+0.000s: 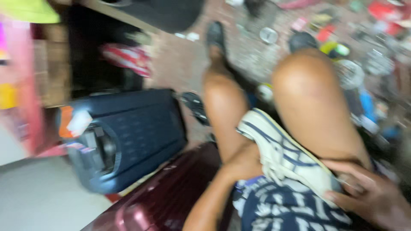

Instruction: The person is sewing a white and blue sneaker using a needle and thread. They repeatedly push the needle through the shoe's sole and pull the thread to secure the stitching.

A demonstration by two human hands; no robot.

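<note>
Gripping the white shoe [284, 156] across my lap, my left hand [244, 164] and right hand [368, 192] clamp its opposite ends.

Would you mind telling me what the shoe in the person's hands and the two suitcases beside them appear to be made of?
The shoe looks like off-white canvas or leather with dark stripes and a pale rubbery sole; blur leaves it open. The maroon suitcase seems to be hard, glossy plastic, judging by its ridges and sheen. The dark blue suitcase looks like matte moulded plastic with a dimpled surface.
</note>
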